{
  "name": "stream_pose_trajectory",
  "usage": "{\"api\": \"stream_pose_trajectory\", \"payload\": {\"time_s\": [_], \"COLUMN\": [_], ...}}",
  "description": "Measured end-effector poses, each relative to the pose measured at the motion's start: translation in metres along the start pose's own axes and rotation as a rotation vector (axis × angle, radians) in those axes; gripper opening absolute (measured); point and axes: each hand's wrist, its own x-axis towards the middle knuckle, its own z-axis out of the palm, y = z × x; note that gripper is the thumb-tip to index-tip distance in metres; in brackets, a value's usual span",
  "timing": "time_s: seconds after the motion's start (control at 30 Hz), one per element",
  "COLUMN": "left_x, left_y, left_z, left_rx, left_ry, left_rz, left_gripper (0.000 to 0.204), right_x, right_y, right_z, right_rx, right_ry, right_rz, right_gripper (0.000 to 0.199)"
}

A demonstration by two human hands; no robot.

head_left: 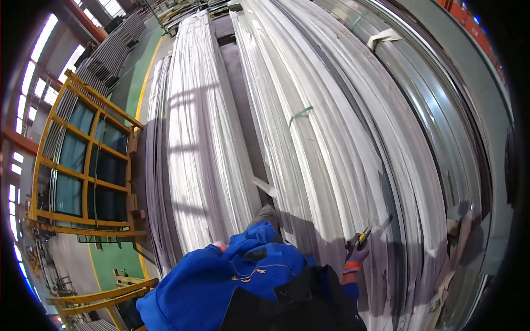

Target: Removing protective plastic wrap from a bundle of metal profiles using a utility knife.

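My right hand, in a dark glove with an orange-red band at the wrist, is closed around a small black-and-yellow hand tool. Its exact kind is hard to make out. The tool points away from me, above long bars wrapped in whitish plastic film. Of my left hand, only a small pale and reddish patch shows beyond the blue jacket; its fingers are hidden. It is nearest to the left bundle of film-wrapped bars.
A green strap crosses the middle bundle. Between the bundles runs a narrow gap, with my grey-clad leg at its near end. Bare shiny metal profiles lie at the right. On the left stands a yellow rack holding dark glass panels.
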Motion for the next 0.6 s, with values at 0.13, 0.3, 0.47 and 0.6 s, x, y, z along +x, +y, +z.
{"api": "stream_pose_trajectory", "payload": {"time_s": [0.13, 0.3, 0.47, 0.6], "left_x": [0.046, 0.088, 0.154, 0.176], "left_y": [0.067, 0.181, 0.26, 0.289], "left_z": [-0.081, -0.237, -0.369, -0.432], "left_rx": [0.028, -0.039, -0.155, -0.178], "left_ry": [0.016, 0.125, 0.328, 0.363], "left_rz": [0.212, 0.269, 0.488, 0.527], "left_gripper": [0.054, 0.046, 0.042, 0.043], "right_x": [0.035, 0.034, 0.022, 0.022], "right_y": [0.076, -0.021, -0.003, 0.002], "right_z": [-0.007, 0.102, 0.126, 0.122], "right_rx": [-0.403, -0.1, -0.759, -0.928], "right_ry": [0.132, 0.086, 0.573, 0.564], "right_rz": [-0.041, 0.292, 0.188, 0.258], "right_gripper": [0.031, 0.042, 0.05, 0.054]}}
